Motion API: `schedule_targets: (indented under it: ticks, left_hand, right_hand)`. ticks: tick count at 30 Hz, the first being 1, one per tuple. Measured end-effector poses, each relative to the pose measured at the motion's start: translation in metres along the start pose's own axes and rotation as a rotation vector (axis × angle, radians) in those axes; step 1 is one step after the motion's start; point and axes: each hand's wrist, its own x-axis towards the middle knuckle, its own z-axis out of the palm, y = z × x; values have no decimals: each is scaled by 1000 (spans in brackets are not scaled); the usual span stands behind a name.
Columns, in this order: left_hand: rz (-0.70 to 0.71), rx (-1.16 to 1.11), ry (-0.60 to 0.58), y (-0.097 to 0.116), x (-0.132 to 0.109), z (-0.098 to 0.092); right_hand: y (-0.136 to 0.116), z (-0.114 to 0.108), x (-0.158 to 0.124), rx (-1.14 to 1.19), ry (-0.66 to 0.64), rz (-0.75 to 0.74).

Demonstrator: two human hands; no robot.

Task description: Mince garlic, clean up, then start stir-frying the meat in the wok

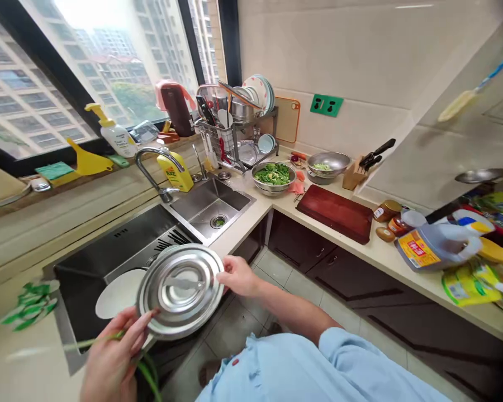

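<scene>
A round stainless steel lid point(181, 296) with a flat strap handle on top is held between both hands, over the front edge of the sink. My left hand point(114, 353) is closed on its near left rim, with thin green stalks point(148, 377) at the same hand, some hanging below it. My right hand point(240, 277) grips the opposite rim, thumb on top and fingers bent beneath. Whatever lies under the lid is mostly hidden. Behind it, a white round dish or board point(116, 296) sits in the large sink basin point(84, 279).
A smaller basin point(230, 202) adjoins, with a tap point(145, 167) behind. Around the counter corner are a bowl of chopped greens point(272, 175), a red-brown cutting board point(335, 212), a knife block point(352, 177) and a large jug point(436, 245). A loaded dish rack point(237, 134) stands in the corner.
</scene>
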Motion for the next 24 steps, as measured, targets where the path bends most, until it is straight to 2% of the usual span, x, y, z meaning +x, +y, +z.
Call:
schedule_targets:
  ticks: [3,5,8,12,15,19,21,24]
  left_hand:
    - [-39,-92,-225,12,-8,69]
    - [-36,-68,-362,18,-10,102]
    - [27,-31,-401,20,-7,130]
    - [38,40,-379,19,3,144]
    - [12,62,-364,18,15,152]
    - [2,60,-390,17,37,173]
    - [14,64,-426,19,51,186]
    - [38,44,-463,29,74,205]
  right_hand:
    - [-12,-64,-31,-24,158,-41]
    - [-20,-106,-52,-14,254,-58]
    - [-29,-165,-81,-27,408,-93]
    - [-38,-224,-110,-45,571,-122]
    - [-42,-254,-122,14,646,-127]
    - [-45,-280,-125,25,760,-98]
    - [-49,-284,-123,77,801,-79]
    - [-62,-278,-115,128,890,-94]
